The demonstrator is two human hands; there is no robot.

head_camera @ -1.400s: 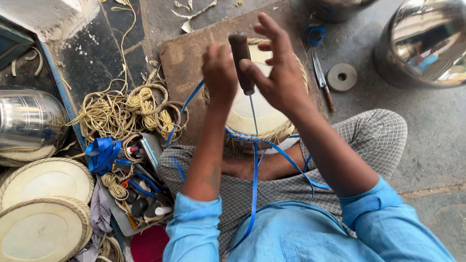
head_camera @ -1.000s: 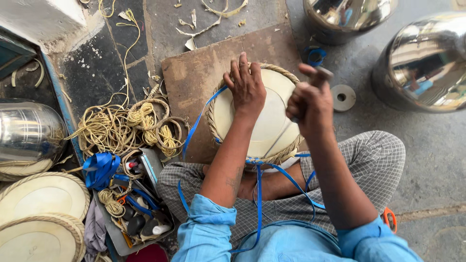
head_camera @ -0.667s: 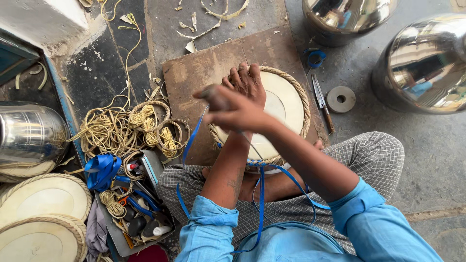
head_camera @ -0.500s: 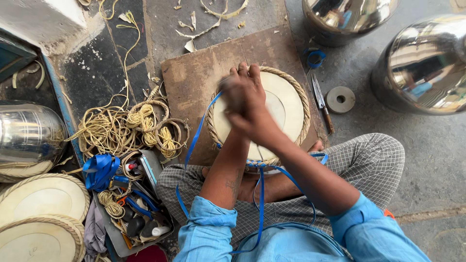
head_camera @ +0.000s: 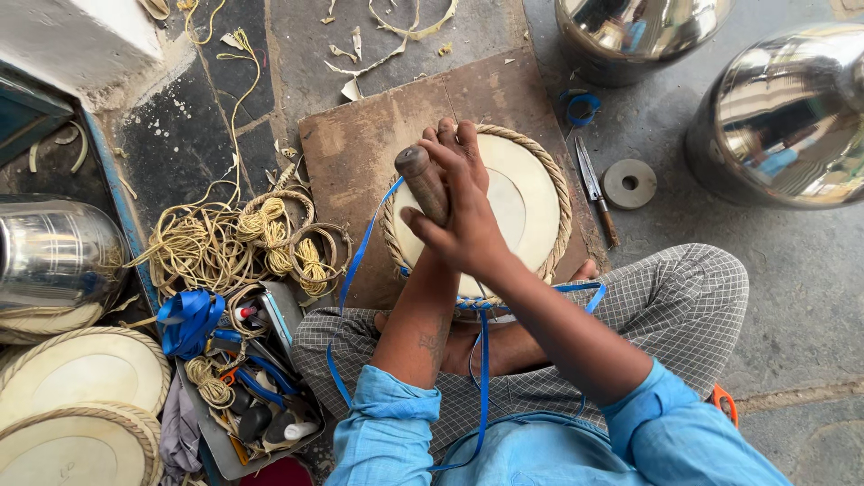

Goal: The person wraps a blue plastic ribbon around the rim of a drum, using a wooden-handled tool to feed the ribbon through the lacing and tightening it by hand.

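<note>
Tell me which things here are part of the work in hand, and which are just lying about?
In use:
round cream drumhead with braided rope rim
brown wooden-handled tool in right hand
left hand on drumhead
blue strap

Lying about:
small knife
grey ring
shiny metal shells
yellow cord coils

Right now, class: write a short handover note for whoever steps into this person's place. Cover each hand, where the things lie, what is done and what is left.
Right hand: grip closed on a wooden-handled tool, held over the drum head.
Left hand: flat on the drum head, under the right.
Drum head: on the board, at the person's crossed legs.
Blue strap: runs from the rim down over the lap.
Knife and disc: on the floor to the right.
Done: rope rim on, some strap laced at the near edge.
Left: cannot tell how much lacing remains.
</note>
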